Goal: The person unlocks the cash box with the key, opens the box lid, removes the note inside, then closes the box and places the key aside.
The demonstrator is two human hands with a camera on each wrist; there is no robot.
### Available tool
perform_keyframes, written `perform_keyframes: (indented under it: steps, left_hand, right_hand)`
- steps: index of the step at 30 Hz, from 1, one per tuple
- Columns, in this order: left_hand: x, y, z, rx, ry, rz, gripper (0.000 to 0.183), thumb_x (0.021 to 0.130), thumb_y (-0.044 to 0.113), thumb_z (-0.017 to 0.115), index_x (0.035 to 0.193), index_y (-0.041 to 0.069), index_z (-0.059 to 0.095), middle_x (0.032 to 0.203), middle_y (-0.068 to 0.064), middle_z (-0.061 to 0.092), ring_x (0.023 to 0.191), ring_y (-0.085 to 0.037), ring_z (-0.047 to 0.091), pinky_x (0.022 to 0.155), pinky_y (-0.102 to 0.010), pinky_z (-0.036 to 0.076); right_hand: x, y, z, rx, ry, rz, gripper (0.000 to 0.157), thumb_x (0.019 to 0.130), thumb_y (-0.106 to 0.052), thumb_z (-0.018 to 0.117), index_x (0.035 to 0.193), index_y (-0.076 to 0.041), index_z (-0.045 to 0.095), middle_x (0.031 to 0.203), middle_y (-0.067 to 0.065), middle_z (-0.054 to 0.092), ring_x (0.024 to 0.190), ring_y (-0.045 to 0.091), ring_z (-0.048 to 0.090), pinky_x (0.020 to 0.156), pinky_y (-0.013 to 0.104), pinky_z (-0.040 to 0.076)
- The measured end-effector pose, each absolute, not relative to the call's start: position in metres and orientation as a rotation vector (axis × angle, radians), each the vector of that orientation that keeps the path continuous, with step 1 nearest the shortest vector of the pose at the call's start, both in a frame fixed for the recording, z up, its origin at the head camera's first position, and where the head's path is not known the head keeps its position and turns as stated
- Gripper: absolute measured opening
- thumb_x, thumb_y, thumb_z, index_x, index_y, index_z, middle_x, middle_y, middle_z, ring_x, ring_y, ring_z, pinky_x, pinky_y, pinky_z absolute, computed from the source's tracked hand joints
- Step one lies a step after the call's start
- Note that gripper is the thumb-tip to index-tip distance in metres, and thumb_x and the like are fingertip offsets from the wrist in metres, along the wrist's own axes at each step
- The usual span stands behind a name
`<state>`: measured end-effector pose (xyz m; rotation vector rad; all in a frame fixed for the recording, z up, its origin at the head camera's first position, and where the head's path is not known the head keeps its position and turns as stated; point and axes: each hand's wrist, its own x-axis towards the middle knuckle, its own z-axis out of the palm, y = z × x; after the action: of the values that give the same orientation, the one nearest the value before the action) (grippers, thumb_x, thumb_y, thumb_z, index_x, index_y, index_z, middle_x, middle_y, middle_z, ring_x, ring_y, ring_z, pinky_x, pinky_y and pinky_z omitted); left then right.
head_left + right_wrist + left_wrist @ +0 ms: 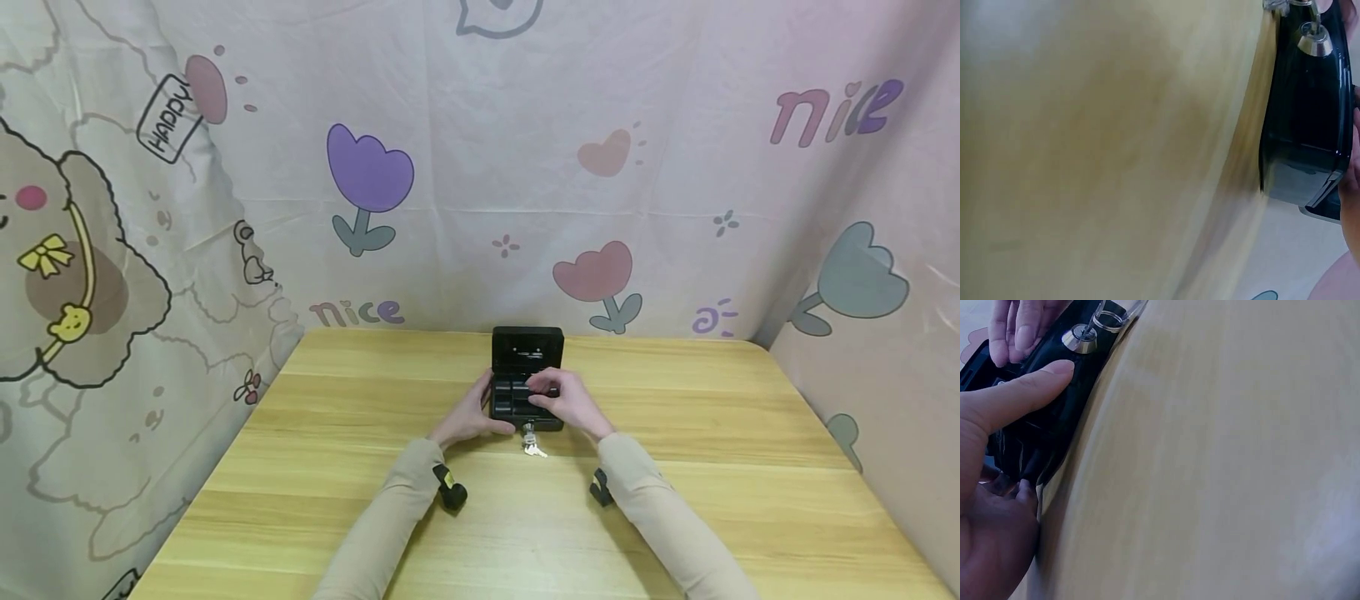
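A small black cash box point(528, 423) stands on the table with its lid point(527, 335) raised. Inside it are dark compartments point(502, 404). My left hand point(470, 412) grips the box's left side; its thumb point(1035, 392) lies over the front edge, and the fingers are around the side. Over the right compartments, my right hand point(564, 398) reaches in with bent fingers. Thumb and forefinger stand a little apart there; whether something is between them is too dark to tell. A key sits in the silver lock point(1080, 339) at the front, and more keys point(533, 448) hang from its ring.
The wooden table point(360, 375) extends around the box. Behind it hangs a printed cloth point(465, 167), with another printed cloth point(97, 450) along the left. A small black device point(452, 493) is strapped at the left wrist, a second device point(601, 487) at the right.
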<state>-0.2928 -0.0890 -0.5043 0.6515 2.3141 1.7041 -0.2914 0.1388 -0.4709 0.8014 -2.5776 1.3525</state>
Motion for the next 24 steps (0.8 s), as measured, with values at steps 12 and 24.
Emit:
perform_keyframes:
  steps: [12,24]
  left_hand:
    - [-0.293,-0.089,-0.505,0.617,2.323,1.69,0.12,0.073,0.007,0.088,0.159,-0.005,0.005,0.168,-0.024,0.008,0.156,-0.038,0.016,0.129,-0.048,0.016]
    - [-0.291,-0.088,-0.505,0.605,2.31,1.698,0.12,0.073,0.005,0.087,0.16,-0.002,0.005,0.169,-0.021,0.009,0.156,-0.036,0.016,0.127,-0.049,0.024]
  right_hand:
    - [-0.302,0.137,-0.464,0.978,-2.722,1.15,0.016,0.084,-0.001,0.077,0.1,-0.002,0.075,0.091,0.007,0.071,0.077,0.007,0.058,0.069,0.018,0.051]
    - [-0.312,0.134,-0.471,1.044,-2.756,1.036,0.013,0.084,0.001,0.076,0.095,-0.006,0.076,0.093,0.006,0.075,0.081,0.009,0.06,0.076,0.024,0.056]
